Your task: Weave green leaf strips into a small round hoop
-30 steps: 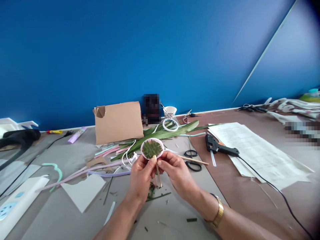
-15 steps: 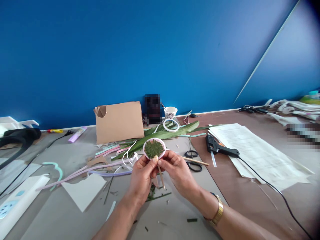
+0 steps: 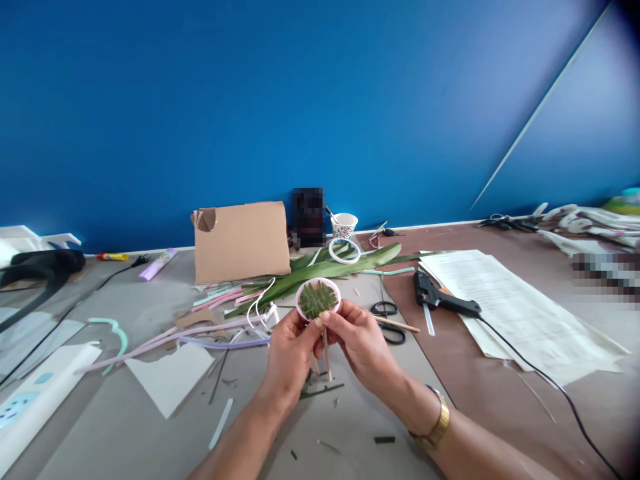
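Between both hands is a small round fan [image 3: 318, 298], a pale pink ring filled with woven green leaf strips. Its thin wooden stick [image 3: 328, 363] points down below the fingers. My left hand [image 3: 295, 343] is closed on the fan's lower left rim, thumb near where the stick meets the ring. From the other side my right hand [image 3: 357, 337] grips the same joint, thumb pressed at the bottom of the ring. The fingertips behind the fan are partly hidden. Leaf scraps [image 3: 323, 390] lie on the table under the hands.
Right of the hands lie scissors [image 3: 390, 333], a black glue gun [image 3: 440, 297] with its cord, and printed sheets [image 3: 520, 307]. Behind are long green leaves [image 3: 350, 265], a white ring [image 3: 345, 251], a paper cup [image 3: 344, 225] and cardboard [image 3: 243, 243]. A power strip [image 3: 45, 393] sits left.
The fan and both hands appear slightly further right in the view. My right thumb has moved up onto the base of the ring, beside the left thumb.
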The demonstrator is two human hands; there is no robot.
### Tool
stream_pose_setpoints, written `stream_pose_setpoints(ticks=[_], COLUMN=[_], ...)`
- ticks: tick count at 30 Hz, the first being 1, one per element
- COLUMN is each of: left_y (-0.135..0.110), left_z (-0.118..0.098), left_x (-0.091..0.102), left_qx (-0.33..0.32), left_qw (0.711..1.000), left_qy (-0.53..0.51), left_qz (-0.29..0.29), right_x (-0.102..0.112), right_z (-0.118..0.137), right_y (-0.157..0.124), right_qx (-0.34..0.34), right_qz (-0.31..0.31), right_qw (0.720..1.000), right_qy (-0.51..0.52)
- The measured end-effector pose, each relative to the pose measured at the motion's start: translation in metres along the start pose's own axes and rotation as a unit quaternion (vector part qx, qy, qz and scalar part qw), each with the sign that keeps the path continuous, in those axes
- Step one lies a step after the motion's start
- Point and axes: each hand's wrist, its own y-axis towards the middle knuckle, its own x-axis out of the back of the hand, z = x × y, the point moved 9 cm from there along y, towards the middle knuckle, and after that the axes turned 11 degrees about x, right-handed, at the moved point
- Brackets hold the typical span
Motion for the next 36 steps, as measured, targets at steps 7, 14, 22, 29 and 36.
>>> stream_pose_setpoints(ticks=[7, 14, 22, 29, 36], left_y=[0.000, 0.000, 0.003, 0.000, 0.000], left_z=[-0.001, 0.000, 0.008, -0.006, -0.007], left_x=[-0.004, -0.010, 0.004, 0.013, 0.016], left_qx=[-0.010, -0.010, 0.047, -0.002, -0.010], left_qw=[1.000, 0.995, 0.997, 0.994, 0.996], left_qy=[-0.002, -0.049, -0.059, -0.105, -0.089], left_qz=[0.022, 0.091, 0.029, 0.007, 0.002], right_x=[0.002, 0.008, 0.014, 0.012, 0.008], right_z=[0.002, 0.006, 0.000, -0.006, -0.006], right_y=[0.000, 0.003, 0.005, 0.006, 0.005], right_qx=[0.038, 0.045, 0.009, -0.031, -0.039], right_qz=[-0.008, -0.030, -0.046, -0.038, -0.027], right_qw=[0.999, 0.999, 0.998, 0.996, 0.996], right_qy=[-0.021, -0.001, 0.036, 0.077, 0.078])
